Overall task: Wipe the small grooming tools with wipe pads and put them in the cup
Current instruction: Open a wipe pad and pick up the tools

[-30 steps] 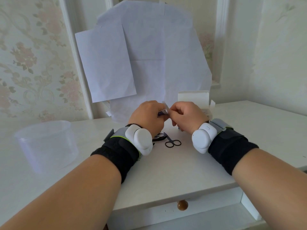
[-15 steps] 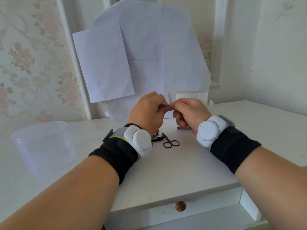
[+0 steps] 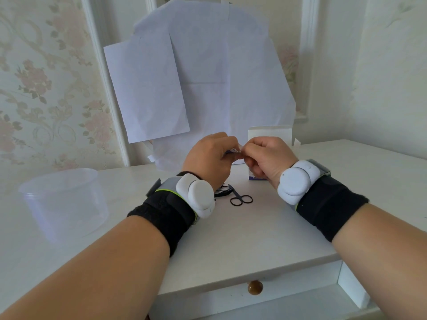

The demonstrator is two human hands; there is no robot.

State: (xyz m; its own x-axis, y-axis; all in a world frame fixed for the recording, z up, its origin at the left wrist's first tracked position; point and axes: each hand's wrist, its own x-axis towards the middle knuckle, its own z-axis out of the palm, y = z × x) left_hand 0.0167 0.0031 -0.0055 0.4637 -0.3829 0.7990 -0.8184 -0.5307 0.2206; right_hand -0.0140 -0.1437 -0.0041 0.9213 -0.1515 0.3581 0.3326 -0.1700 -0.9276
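My left hand (image 3: 209,155) and my right hand (image 3: 268,155) meet above the table, both pinching a small white wipe-pad packet (image 3: 233,151) between the fingertips. Most of the packet is hidden by my fingers. Small black-handled scissors (image 3: 240,197) lie on the white table just below my hands. Another dark tool (image 3: 222,191) peeks out beside my left wrist, mostly hidden. A clear plastic cup (image 3: 64,202) stands at the left of the table.
A white box of wipe pads (image 3: 270,135) stands behind my right hand. White paper sheets (image 3: 184,84) cover the mirror at the back. The table's front edge has a drawer with a brown knob (image 3: 255,287).
Both hands stay joined at the packet and have lifted slightly. My right wrist has turned a little outward. The scissors and the cup have not moved.
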